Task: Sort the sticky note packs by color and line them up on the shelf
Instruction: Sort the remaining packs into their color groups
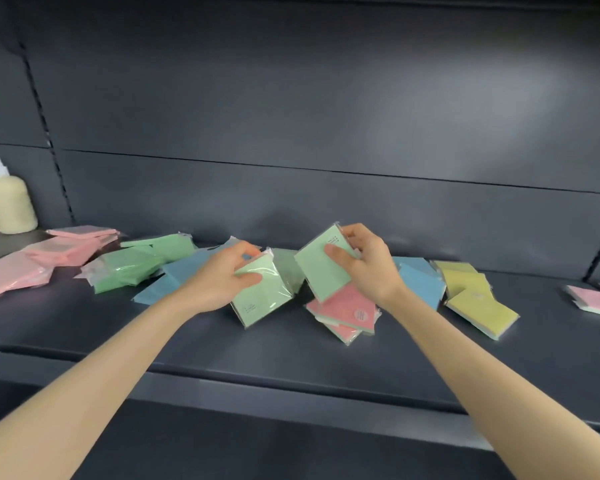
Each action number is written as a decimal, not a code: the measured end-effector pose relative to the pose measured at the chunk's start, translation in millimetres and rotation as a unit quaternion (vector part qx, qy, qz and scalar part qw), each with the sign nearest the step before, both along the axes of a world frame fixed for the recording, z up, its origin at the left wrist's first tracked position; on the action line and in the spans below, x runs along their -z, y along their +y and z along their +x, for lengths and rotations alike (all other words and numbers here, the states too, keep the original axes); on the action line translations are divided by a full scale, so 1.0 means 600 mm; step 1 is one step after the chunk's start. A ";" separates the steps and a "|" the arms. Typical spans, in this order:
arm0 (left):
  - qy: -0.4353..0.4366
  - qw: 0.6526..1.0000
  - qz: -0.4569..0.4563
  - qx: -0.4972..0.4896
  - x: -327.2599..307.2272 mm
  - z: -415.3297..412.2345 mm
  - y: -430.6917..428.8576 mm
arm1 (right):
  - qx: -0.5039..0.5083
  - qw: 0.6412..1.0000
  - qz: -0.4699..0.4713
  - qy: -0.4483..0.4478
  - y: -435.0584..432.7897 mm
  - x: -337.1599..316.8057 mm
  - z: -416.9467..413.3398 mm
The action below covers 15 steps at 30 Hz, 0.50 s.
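My left hand grips a light green sticky note pack at its top edge, its lower end near the dark shelf. My right hand holds a second light green pack, lifted and tilted above two red-pink packs. Another green pack stands between my hands. Sorted piles lie to the left: pink packs, green packs, and blue packs. More blue packs and yellow packs lie to the right.
A cream bottle with a white pump stands at the far left against the back panel. A pink pack on a pale green one lies at the right edge. The shelf's front lip runs across below my forearms.
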<state>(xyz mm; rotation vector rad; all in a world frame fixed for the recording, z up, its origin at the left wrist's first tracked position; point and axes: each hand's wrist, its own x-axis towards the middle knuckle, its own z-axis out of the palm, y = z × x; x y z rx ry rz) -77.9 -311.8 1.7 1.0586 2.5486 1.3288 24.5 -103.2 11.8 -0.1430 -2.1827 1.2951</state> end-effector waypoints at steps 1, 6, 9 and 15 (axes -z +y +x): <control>-0.004 1.000 -0.013 0.011 0.000 -0.007 0.002 | -0.004 1.000 0.008 -0.003 -0.003 -0.001 -0.009; 0.042 0.993 -0.104 0.024 0.009 -0.043 0.022 | -0.011 0.999 0.026 -0.021 0.000 -0.002 -0.052; 0.031 0.990 -0.134 0.017 0.018 -0.060 0.030 | -0.015 0.999 0.023 -0.022 0.005 -0.003 -0.072; 0.152 0.969 -0.191 0.042 0.035 -0.055 0.029 | -0.018 0.998 0.030 -0.057 0.008 0.001 -0.104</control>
